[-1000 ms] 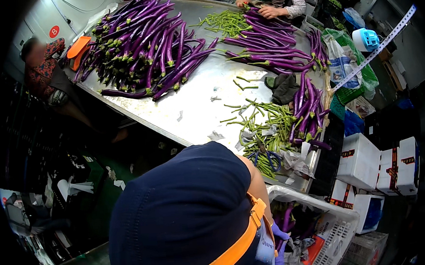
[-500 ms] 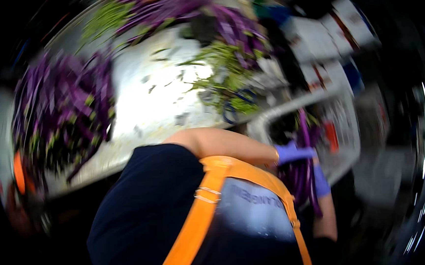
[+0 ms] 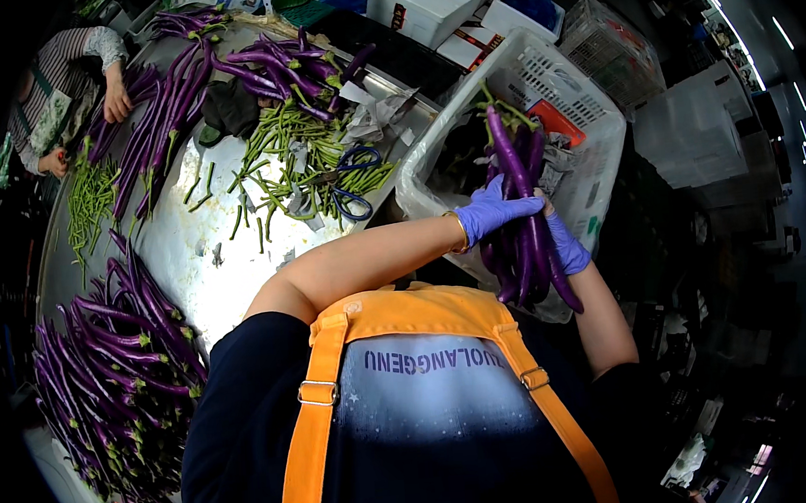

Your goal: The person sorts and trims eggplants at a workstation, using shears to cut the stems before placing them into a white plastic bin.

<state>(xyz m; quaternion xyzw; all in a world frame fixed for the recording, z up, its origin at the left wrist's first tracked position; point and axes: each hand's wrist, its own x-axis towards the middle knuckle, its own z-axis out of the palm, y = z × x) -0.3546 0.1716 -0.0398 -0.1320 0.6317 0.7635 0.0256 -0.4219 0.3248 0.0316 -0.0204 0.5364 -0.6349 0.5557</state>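
Eggplants gripped by both hands over steel table.

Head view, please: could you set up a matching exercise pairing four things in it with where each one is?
Things:
1. bundle of long purple eggplants
2. blue-handled scissors
3. white plastic crate
4. large eggplant pile

Places:
A. beside the steel table, under the held bundle
B. among the green beans on the table
C. between the gloved left hand and right hand
D. on the table's near left end

Pairs: 1-C, 2-B, 3-A, 4-D
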